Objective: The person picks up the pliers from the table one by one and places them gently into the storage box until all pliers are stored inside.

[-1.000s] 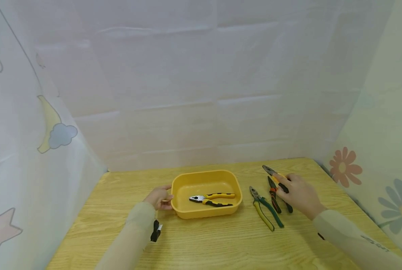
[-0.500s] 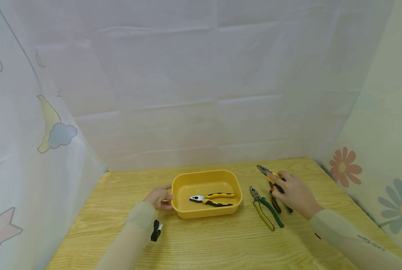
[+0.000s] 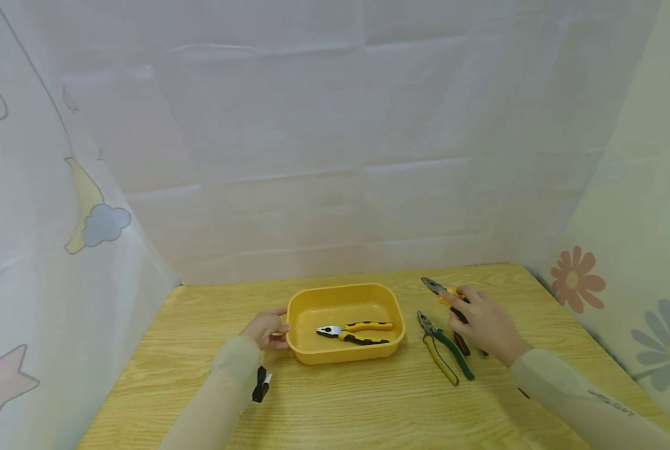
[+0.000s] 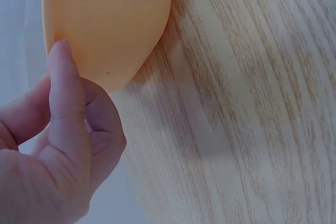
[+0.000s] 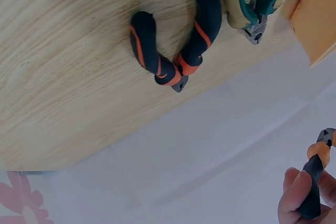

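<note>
My left hand (image 3: 265, 328) grips the left end of a yellow plastic basin (image 3: 340, 357), thumb over the rim in the left wrist view. Inside the basin lies a pair of pliers (image 3: 363, 339) with yellow-and-black handles. My right hand (image 3: 488, 325) holds a second pair of pliers (image 3: 433, 285), orange-yellow and black, by the handles, thumb against a black grip (image 5: 313, 182) in the right wrist view. Its metal nose points up and left, toward the basin. Below that hand, black-and-red pliers (image 5: 144, 40) lie spread on the table, partly hidden in the head view.
Pliers with green and yellow handles (image 3: 440, 362) lie between the basin and my right hand. A small black item with a white tag (image 3: 260, 384) shows by my left forearm. Pale printed sheets (image 3: 335, 187) wall the wooden table (image 3: 335, 406) at back and sides.
My right hand has moved left with the orange-yellow and black pliers, away from the black-and-red pair. My left hand stays at the basin's end.
</note>
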The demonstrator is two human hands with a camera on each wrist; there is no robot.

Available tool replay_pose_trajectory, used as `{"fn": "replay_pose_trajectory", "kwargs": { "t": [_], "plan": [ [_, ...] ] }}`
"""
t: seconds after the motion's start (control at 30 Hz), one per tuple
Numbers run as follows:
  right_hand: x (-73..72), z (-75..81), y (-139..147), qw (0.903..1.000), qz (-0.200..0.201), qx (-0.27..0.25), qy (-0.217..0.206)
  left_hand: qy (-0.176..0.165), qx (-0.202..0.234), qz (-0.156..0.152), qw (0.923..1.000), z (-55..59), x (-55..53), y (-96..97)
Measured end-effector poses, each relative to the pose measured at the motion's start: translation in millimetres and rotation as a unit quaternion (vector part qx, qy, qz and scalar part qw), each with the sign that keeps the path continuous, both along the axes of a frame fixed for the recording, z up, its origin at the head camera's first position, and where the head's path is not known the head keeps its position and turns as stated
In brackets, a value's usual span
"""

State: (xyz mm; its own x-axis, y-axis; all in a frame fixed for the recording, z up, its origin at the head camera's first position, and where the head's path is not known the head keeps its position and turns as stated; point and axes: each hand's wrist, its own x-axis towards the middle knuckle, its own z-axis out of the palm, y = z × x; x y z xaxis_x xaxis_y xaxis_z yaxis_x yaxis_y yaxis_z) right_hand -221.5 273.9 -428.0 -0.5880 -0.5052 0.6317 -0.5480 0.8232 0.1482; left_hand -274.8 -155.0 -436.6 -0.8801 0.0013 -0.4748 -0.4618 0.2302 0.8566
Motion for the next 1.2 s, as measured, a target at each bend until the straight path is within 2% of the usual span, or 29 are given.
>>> {"fn": "replay_pose_trajectory", "kwargs": {
  "t": [0.2,0.43,0.83,1.03,1.2],
  "plan": [
    [-3.1,1.9,-11.7,0.9997,0.011,-0.021,0.001,0.0,0.001,0.002,1.0,-0.3,-0.1,0.3],
    [-8.5,-0.2,-21.3,0.9995,0.019,-0.022,0.01,0.001,0.0,0.005,1.0,1.7,0.5,2.3],
    [-9.5,1.7,-41.6,0.9989,0.034,-0.03,-0.014,0.0,-0.004,0.007,1.0,-0.5,-0.4,1.6],
    [-11.4,-1.2,-51.4,0.9976,0.058,-0.036,-0.005,0.001,-0.004,0.006,1.0,-2.0,-1.6,1.2],
    [-14.3,-7.0,-56.3,0.9974,0.062,-0.034,-0.012,-0.002,-0.004,0.011,0.9999,-1.6,-2.1,1.8]
  ]
}}
